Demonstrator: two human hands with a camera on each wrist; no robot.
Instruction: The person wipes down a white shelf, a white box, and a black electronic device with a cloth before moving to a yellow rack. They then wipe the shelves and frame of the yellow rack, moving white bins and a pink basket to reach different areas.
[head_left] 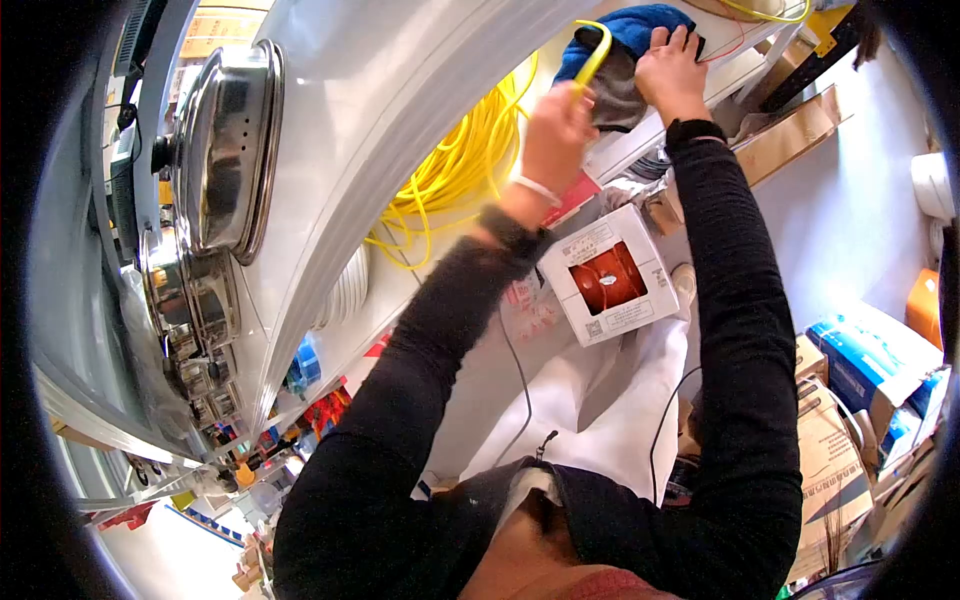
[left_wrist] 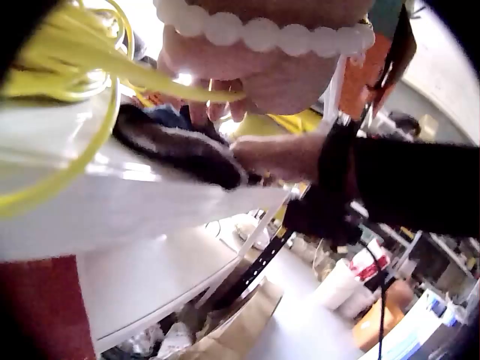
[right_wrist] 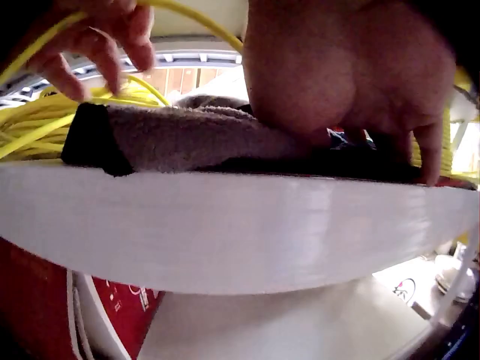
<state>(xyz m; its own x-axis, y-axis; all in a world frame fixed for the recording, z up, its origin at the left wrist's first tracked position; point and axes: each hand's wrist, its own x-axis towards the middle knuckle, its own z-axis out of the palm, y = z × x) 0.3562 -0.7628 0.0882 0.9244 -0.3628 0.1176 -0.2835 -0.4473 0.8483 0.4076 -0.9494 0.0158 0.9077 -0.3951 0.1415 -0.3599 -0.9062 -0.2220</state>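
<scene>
In the head view a cloth (head_left: 622, 50), blue on one side and fuzzy grey on the other with a black edge, lies on a white shelf (head_left: 330, 90). My right hand (head_left: 672, 72) rests on the cloth, its fingers bent down over it. My left hand (head_left: 555, 140), wearing a white bead bracelet (left_wrist: 262, 36), is raised beside the cloth and blurred. It holds a yellow cable (head_left: 597, 60), whose strand runs into the fingers in the left wrist view. A large coil of yellow cable (head_left: 455, 160) lies on the shelf by the left forearm.
A white box with a red window (head_left: 610, 280) stands below the shelf, before my legs. Steel pots (head_left: 225, 150) stand on the shelf at left. Cardboard boxes (head_left: 830, 470) and a blue-and-white package (head_left: 860, 360) are at right. A red box (right_wrist: 124, 307) sits under the shelf edge.
</scene>
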